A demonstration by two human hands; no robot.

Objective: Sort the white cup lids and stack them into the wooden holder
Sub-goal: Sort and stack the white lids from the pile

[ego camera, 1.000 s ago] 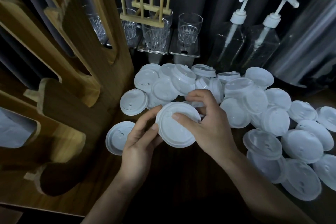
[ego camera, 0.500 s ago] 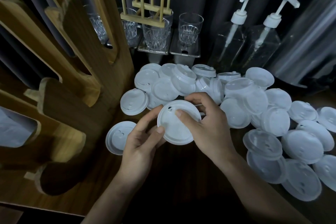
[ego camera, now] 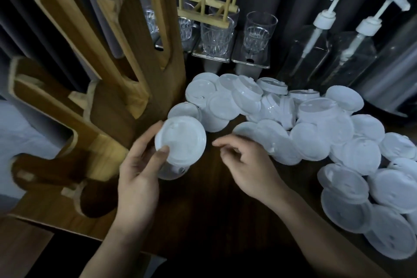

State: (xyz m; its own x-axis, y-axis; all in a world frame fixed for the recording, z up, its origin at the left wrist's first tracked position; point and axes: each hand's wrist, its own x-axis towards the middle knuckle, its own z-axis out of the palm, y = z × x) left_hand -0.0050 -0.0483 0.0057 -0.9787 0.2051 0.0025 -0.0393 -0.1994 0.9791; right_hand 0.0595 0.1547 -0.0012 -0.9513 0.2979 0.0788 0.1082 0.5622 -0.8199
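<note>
Your L hand pinches one white lid by its rim, thumb on top, fingers curled round the edge. The wooden holder is just beside it at 9 o'clock. Your R hand hovers at the lid's 3 o'clock, fingers loosely curled, holding nothing. The loose lid pile covers the bench from 1 to 4 o'clock.

Lids approx 30+; glasses 4+; pump bottles 2; holder 1.
</note>
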